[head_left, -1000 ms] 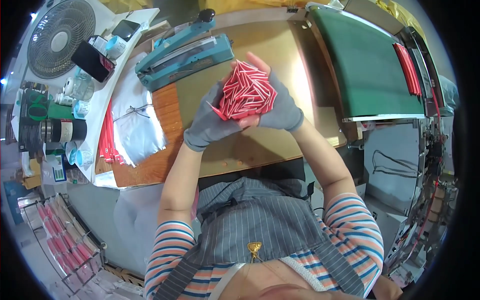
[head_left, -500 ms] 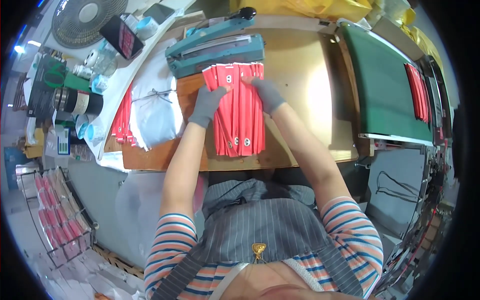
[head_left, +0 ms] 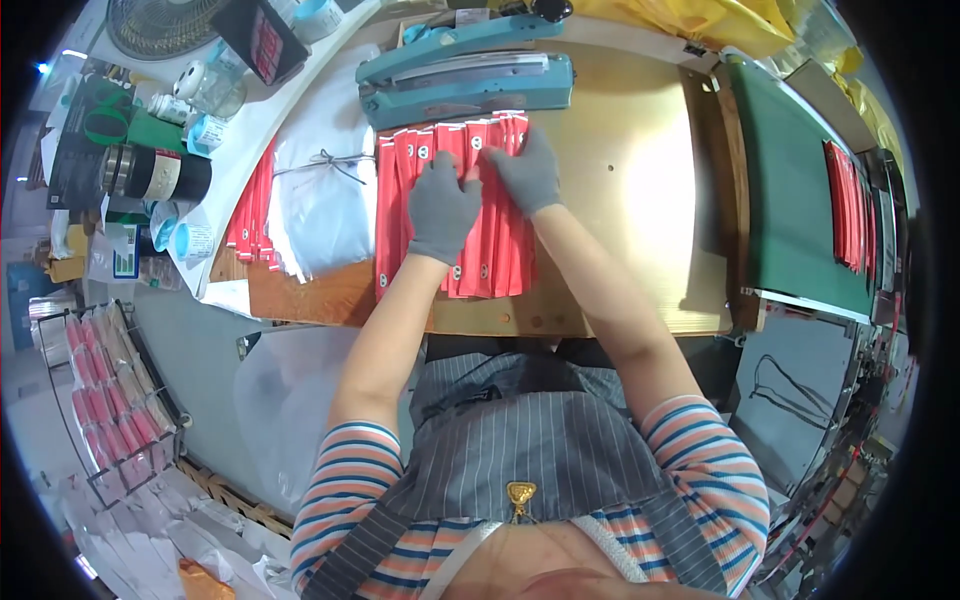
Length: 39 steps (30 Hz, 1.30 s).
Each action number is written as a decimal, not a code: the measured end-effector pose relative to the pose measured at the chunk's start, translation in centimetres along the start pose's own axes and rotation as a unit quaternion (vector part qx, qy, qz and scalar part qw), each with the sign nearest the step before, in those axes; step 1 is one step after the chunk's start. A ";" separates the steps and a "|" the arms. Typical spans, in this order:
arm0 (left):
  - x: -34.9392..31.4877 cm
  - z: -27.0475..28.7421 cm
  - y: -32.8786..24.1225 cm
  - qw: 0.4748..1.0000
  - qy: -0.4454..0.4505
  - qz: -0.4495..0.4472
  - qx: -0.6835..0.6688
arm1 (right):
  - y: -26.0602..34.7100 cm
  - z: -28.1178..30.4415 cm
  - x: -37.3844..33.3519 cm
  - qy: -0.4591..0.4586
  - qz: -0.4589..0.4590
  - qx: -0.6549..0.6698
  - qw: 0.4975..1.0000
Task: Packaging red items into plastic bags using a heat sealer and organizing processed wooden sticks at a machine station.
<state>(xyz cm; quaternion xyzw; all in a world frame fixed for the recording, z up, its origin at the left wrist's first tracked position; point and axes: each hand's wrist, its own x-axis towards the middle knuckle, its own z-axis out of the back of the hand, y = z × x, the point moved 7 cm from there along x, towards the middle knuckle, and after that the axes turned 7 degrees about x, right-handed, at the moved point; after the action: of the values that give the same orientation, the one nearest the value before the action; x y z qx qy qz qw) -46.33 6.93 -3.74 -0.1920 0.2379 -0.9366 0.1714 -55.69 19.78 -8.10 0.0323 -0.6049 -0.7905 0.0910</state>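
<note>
A spread of long, narrow red packets (head_left: 496, 242) with white ends lies on the table in front of me, side by side and partly overlapping. My left hand (head_left: 443, 210), in a grey glove with bare fingertips, rests across the middle of the spread, its fingers curled onto the packets. Gloved the same way, my right hand (head_left: 530, 172) grips their upper right part, thumb on top and fingers at the right edge. Just beyond the packets stands a teal hand-lever sealer (head_left: 470, 95) with a black knob.
To the left lie a tied stack of clear plastic bags (head_left: 322, 205) and more red packets (head_left: 252, 215). A side shelf carries a phone (head_left: 260, 40), a thermos (head_left: 158, 175) and a fan (head_left: 165, 22). At right, a green board (head_left: 795, 190) bears another red bundle (head_left: 846, 205).
The packets have spread leftward into a wider row. My left hand has moved from the bundle's left edge onto its top. The view has shifted slightly.
</note>
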 end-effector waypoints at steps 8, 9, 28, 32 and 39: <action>0.2 0.1 0.2 0.993 0.021 -0.050 0.103 | 1.3 1.7 -1.1 -0.039 0.184 -0.225 0.956; 0.3 -0.1 -0.1 0.988 0.042 -0.047 0.142 | 1.2 1.9 -1.1 -0.039 0.184 -0.226 0.956; 7.6 -4.9 0.9 0.823 0.168 0.226 -0.494 | 9.8 3.3 14.7 0.137 0.051 -0.396 0.907; 7.3 -4.3 1.0 0.823 0.150 0.231 -0.498 | 11.8 3.9 13.8 -0.082 0.223 -0.404 0.883; 7.5 -5.4 0.8 0.819 0.175 0.222 -0.499 | 11.4 4.5 13.4 -0.104 0.214 -0.378 0.894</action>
<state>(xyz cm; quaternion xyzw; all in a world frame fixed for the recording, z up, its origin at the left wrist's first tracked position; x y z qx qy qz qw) -55.01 5.19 -6.46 -0.0257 0.7349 -0.6442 0.2105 -68.41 18.71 4.90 -0.2175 -0.2583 -0.9198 0.1998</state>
